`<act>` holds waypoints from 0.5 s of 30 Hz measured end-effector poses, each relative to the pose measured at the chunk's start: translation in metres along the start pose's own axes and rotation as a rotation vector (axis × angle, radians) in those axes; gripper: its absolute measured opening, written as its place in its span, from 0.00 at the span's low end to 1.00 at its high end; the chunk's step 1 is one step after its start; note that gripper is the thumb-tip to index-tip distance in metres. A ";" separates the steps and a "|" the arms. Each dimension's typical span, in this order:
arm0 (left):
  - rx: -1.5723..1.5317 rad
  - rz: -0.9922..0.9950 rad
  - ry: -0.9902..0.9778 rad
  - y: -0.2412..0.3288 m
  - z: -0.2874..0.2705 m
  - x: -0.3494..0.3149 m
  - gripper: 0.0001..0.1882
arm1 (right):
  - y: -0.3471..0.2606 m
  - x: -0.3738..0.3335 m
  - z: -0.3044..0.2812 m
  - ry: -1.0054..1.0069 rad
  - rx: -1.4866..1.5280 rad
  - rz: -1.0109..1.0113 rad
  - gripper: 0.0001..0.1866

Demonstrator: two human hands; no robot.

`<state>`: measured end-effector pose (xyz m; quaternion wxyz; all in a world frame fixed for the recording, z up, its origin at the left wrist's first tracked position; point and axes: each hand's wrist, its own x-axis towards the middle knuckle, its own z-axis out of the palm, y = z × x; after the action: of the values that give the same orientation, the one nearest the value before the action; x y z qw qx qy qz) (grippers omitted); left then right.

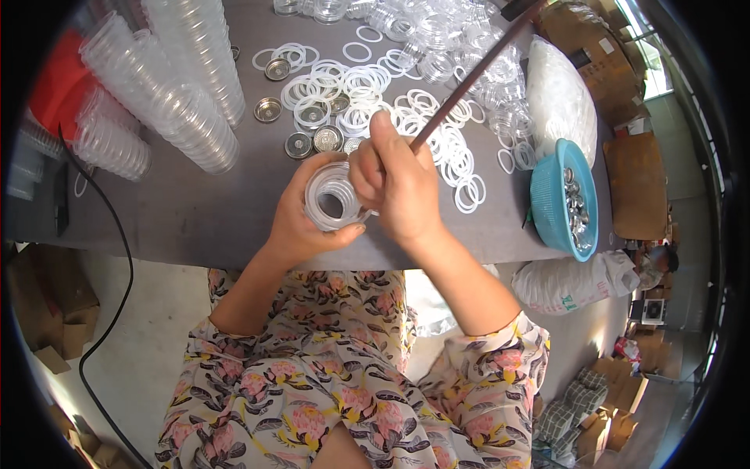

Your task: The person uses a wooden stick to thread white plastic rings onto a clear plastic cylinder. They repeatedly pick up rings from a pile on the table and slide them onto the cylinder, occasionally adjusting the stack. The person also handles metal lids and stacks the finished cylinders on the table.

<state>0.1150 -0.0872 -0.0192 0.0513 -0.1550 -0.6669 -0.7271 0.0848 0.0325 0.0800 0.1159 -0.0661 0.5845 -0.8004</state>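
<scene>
Near the table's front edge, my left hand [301,211] is wrapped round a clear plastic ribbed cylinder [322,181], its round mouth turned up toward me. My right hand [398,184] is closed on a long thin brown stick [476,78] that slants up to the right, with a black piece by its upper end. The right fingers are against the cylinder's right rim, and what their tips do there is hidden. Just beyond the hands lie many white flat rings [355,90] in a loose pile. Round metal caps [327,139] sit among them.
Tall stacks of clear plastic cups [187,117] lean at the left, beside a red object [58,86]. Clear plastic collars [437,35] are heaped at the back. A blue basket [551,203] of small metal parts stands right. A black cable [117,211] hangs over the left edge.
</scene>
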 end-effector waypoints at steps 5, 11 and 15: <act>0.115 0.097 -0.006 -0.008 -0.006 -0.002 0.42 | 0.022 0.014 0.030 0.000 0.091 -0.143 0.28; 0.021 0.018 0.014 0.001 0.000 0.002 0.41 | 0.005 0.032 0.008 -0.037 -0.122 -0.211 0.29; -0.017 0.023 0.042 0.003 0.003 0.002 0.40 | -0.006 0.010 -0.004 -0.032 -0.067 0.056 0.28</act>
<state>0.1142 -0.0843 -0.0155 0.0721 -0.1479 -0.6577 -0.7351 0.0731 0.0352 0.0847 0.1456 -0.0664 0.6104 -0.7757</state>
